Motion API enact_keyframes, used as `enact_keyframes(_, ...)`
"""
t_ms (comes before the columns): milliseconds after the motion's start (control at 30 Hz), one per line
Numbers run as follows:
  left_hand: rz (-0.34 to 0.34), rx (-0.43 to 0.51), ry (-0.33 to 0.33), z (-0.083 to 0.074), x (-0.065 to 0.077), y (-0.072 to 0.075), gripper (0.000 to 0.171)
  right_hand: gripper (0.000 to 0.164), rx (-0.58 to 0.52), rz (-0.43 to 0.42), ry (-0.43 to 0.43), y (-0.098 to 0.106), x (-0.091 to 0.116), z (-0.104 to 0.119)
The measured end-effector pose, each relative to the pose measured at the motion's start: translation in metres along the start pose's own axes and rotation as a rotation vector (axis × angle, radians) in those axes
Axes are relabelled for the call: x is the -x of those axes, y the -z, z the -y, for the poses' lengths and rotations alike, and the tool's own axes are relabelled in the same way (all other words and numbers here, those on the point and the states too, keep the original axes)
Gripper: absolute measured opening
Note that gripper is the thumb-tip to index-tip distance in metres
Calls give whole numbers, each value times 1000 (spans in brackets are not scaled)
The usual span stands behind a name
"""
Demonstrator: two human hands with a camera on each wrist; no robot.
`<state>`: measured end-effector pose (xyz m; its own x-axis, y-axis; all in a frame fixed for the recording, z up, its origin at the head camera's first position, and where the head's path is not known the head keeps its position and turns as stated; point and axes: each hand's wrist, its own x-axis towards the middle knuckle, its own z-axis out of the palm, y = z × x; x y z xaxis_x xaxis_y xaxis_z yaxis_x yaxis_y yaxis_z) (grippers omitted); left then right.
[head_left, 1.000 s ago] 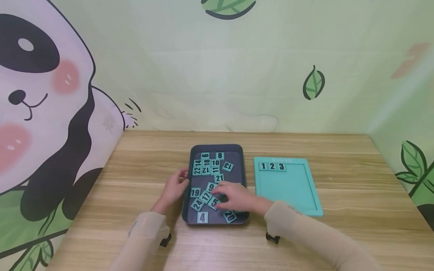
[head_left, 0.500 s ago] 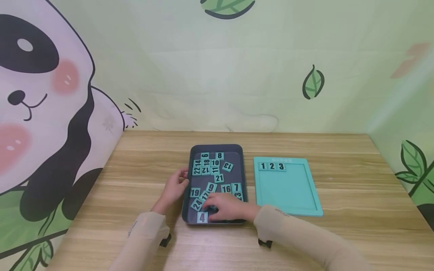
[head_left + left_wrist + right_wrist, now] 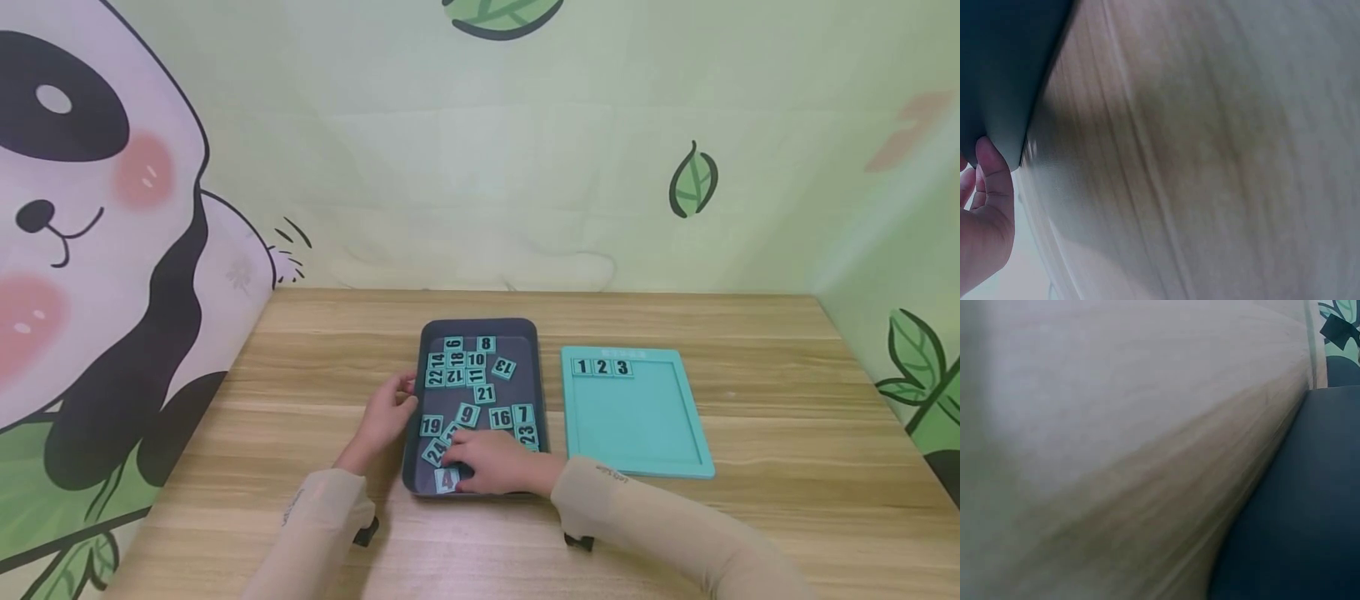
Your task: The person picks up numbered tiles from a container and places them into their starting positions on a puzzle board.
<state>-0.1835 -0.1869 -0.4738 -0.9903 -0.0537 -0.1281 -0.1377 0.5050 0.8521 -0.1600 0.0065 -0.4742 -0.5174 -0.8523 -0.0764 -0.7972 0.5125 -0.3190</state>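
In the head view my right hand (image 3: 491,462) is over the near end of a dark tray (image 3: 477,325). Its thumb and fingertips pinch the right side of the number 4 tile (image 3: 445,480), which sits slightly turned near the front-left corner. My left hand (image 3: 384,418) rests against the tray's left wall, thumb and fingertips on its outer side; the left wrist view shows the thumb (image 3: 992,162) touching that wall. Tiles 24 (image 3: 435,452), 19 (image 3: 431,426) and 9 (image 3: 468,415) lie close to the right hand. The right hand covers other tiles beneath it.
Right of the tray lies a turquoise board (image 3: 637,417) with tiles 1 (image 3: 582,367), 2 (image 3: 602,367) and 3 (image 3: 622,367) along its top left. Several more number tiles fill the tray's far half. A patterned backdrop (image 3: 480,167) rises behind the wooden table (image 3: 780,400).
My right hand has moved left and toward the near end of the tray, from around tile 5 to tile 4. Tile 4 has turned slightly. My left hand stays at the tray's side.
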Motion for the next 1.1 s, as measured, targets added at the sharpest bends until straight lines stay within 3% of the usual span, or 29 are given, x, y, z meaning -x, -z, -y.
enact_keyframes(500,3,4,12,-2,-1,-1,40,33,30,-12,-1,0,1,-2)
enact_keyframes(733,8,0,17,-2,-2,-1,40,33,-44,-17,-29,12,7,-6)
enact_keyframes(1100,18,-4,44,-2,-1,1,41,30,-100,-171,-84,46,33,-30)
